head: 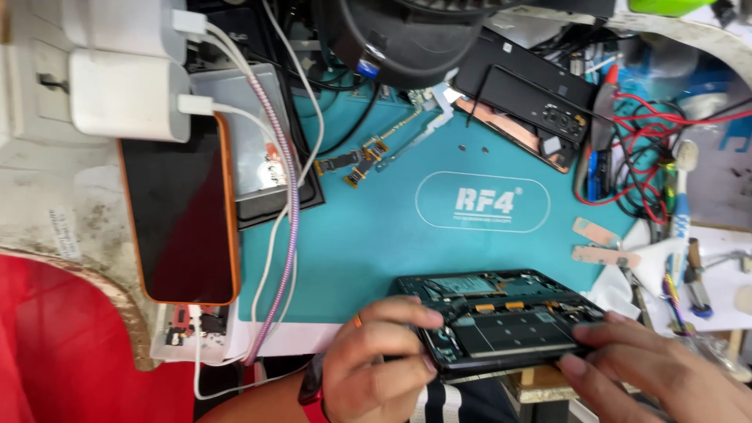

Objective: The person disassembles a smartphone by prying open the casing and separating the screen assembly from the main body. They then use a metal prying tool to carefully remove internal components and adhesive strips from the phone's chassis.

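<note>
Left hand point(376, 360) grips the opened phone point(501, 321) by its left end, right hand point(650, 368) clamps its right end, fingers curled over it; phone sits at the desk's near edge on the teal mat point(376, 243). Orange-cased phone point(180, 211) lies by the left edge, white chargers point(125, 94) beyond.

The place is a phone repair workshop, judged by the bench and what lies on it. A teal repair mat point(392, 243) covers the worktop, with loose flex cables point(362, 160) and small screws point(473, 148) scattered across it. An opened phone point(501, 317) sits at the near edge, its internal parts exposed. A removed black back cover point(526, 92) lies at the far side. Red and black test leads point(650, 149) tangle at the right beside a toothbrush point(680, 196) and hand tools point(695, 282). White chargers point(129, 94) feed cables to an orange-cased phone point(180, 211) at the left. The bench edge is worn and stained.
</note>
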